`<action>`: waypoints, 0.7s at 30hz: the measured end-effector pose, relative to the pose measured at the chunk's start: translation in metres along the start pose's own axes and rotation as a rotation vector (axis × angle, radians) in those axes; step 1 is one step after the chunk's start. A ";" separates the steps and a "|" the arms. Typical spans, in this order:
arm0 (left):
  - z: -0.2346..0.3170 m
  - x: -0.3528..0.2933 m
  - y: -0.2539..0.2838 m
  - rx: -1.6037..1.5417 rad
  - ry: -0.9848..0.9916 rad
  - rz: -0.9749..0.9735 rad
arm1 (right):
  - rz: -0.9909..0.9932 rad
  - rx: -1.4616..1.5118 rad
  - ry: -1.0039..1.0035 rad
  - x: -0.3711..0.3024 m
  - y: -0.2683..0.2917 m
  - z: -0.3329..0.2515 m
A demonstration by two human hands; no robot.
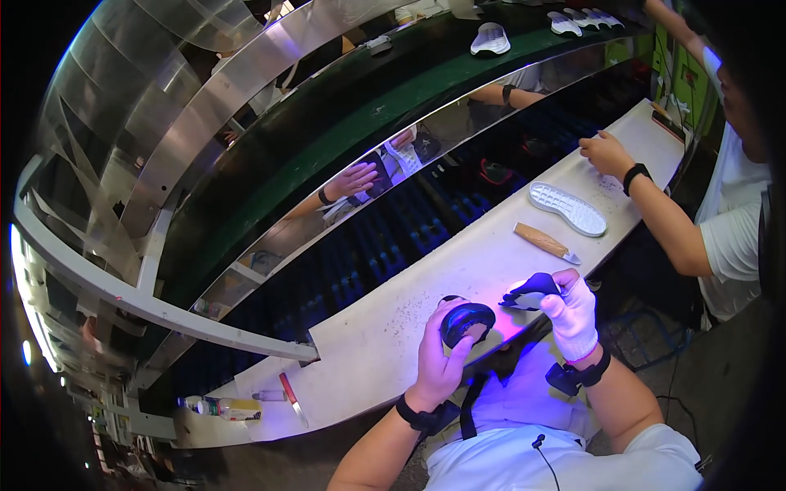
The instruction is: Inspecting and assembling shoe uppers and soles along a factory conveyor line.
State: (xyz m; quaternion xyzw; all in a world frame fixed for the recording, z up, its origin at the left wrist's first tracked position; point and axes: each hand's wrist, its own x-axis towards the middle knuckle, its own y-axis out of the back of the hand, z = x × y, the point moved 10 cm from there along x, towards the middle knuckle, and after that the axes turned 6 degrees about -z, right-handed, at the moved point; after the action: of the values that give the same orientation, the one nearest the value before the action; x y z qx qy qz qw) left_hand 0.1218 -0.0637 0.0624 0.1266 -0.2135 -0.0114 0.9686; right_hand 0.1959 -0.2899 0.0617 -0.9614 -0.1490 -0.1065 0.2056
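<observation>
My bare left hand [440, 365] is closed around a dark rounded piece [468, 324] with a glossy rim, the thumb pressed against its near side. In my right hand [575, 321], which wears a white glove with bare fingertips, is a dark-and-white curved piece [530, 292]. What exactly either piece is, I cannot make out. The two pieces are apart, above the near edge of the pale bench, in a purple-pink glow. Beyond my right hand lie a wooden-handled blade tool [544, 242] and a white shoe sole [566, 208].
The pale bench [368, 344] runs from lower left to upper right beside a dark roller conveyor [385, 237]. Soles ride a green belt [360, 123] behind. A grey metal bar [164, 303] crosses at left. Bottles [229, 408] and a red-handled knife [292, 399] lie left; a co-worker's arm [655, 200] reaches in right.
</observation>
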 end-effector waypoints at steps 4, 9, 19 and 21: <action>-0.006 -0.002 0.001 -0.042 0.109 0.043 | 0.052 -0.085 0.021 -0.010 0.025 0.019; -0.006 -0.020 -0.001 -0.108 0.132 0.165 | 0.112 -0.077 -0.013 -0.018 0.019 0.011; 0.035 -0.003 0.002 0.031 -0.209 0.047 | -0.430 -0.185 -0.096 -0.009 -0.055 -0.019; 0.041 -0.004 -0.001 0.091 -0.215 -0.048 | -0.396 -0.057 -0.165 -0.012 -0.060 0.004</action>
State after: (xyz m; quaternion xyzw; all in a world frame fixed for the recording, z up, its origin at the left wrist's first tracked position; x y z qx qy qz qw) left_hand 0.1010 -0.0743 0.0963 0.1737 -0.3133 -0.0381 0.9328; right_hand 0.1652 -0.2388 0.0763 -0.9242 -0.3481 -0.0701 0.1407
